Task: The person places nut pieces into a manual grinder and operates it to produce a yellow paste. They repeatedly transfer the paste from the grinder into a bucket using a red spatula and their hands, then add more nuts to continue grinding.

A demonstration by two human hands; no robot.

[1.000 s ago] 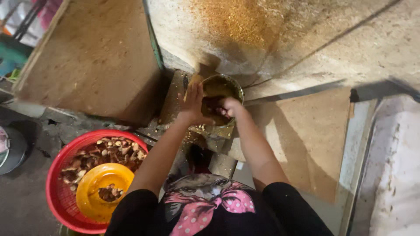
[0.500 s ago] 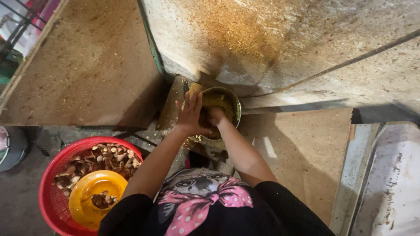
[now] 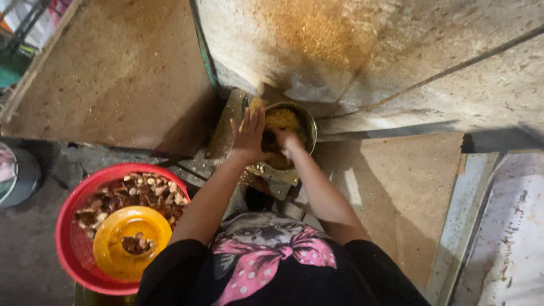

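Note:
A round metal hopper (image 3: 307,122) filled with yellow ground mash (image 3: 281,119) sits at the foot of a stained wall. My left hand (image 3: 247,134) rests flat against the hopper's left rim, fingers spread and pointing up. My right hand (image 3: 286,140) is pushed down into the mash inside the hopper, its fingers buried so I cannot see what they hold. Both forearms reach forward from my black sleeves.
A red basket (image 3: 69,238) of brown nut-like pieces stands at lower left, with a yellow bowl (image 3: 131,242) resting in it. A grey round container (image 3: 17,173) is at the far left edge. Large dusty boards (image 3: 119,73) lean around the hopper. White sacking (image 3: 513,232) lies at right.
My view has shifted a little. The right hand has gone deeper into the mash, and the left hand has flattened against the hopper's rim.

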